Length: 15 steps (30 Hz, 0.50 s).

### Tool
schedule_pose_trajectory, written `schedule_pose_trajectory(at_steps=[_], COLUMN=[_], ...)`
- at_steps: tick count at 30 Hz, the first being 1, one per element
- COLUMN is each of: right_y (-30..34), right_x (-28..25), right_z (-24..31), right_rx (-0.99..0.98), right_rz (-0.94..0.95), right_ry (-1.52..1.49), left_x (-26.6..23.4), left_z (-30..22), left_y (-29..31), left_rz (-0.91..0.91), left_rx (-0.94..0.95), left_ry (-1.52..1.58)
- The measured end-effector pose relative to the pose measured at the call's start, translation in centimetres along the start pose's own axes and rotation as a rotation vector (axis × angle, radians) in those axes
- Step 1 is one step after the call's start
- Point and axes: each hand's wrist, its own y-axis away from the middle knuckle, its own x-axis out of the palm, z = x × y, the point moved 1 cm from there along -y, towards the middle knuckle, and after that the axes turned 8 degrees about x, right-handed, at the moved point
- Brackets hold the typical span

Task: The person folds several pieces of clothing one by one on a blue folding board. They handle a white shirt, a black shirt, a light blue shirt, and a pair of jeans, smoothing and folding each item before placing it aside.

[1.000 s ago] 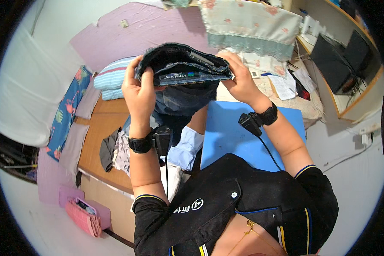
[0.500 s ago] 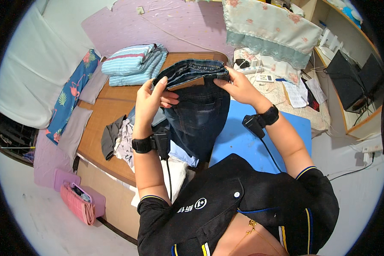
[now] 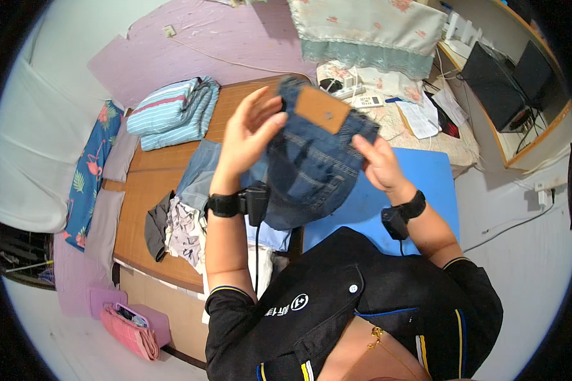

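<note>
A pair of dark blue jeans (image 3: 311,171) hangs in the air before me, its waistband up and tilted down to the right. A tan leather patch (image 3: 322,109) on the waistband faces me. My right hand (image 3: 381,165) is closed on the right end of the waistband, thumb in front. At the left end, my left hand (image 3: 251,130) is open, its fingers apart and its thumb against the denim edge. The lower part of the jeans is blurred and bunched. Beneath and beside them, the blue table (image 3: 419,190) shows on the right.
On the brown bed mat (image 3: 159,184) lie light blue jeans (image 3: 200,166), a printed garment (image 3: 185,232), a dark grey garment (image 3: 157,228) and a folded striped quilt (image 3: 171,114). A power strip (image 3: 349,92) and papers (image 3: 419,119) lie beyond the blue table. A purple box (image 3: 159,320) stands lower left.
The waistband has turned so its leather patch faces me and its right end has dropped. My left hand has opened its fingers; my right hand has moved lower. The view has shifted.
</note>
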Motion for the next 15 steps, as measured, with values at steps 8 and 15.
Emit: schedule_pose_trajectory(at_steps=[8, 15], right_y=[11.9, 25.0], right_x=[-22.9, -33.1], right_z=[-4.6, -14.4], right_rx=[-0.066, 0.336], right_rz=[-0.846, -1.188], right_ry=[0.124, -0.186], left_x=[2.4, 1.1], left_z=[15.3, 25.8], left_y=[3.5, 13.1], left_rz=[0.216, 0.232], left_rx=[-0.231, -0.629], left_ry=[-0.495, -0.541])
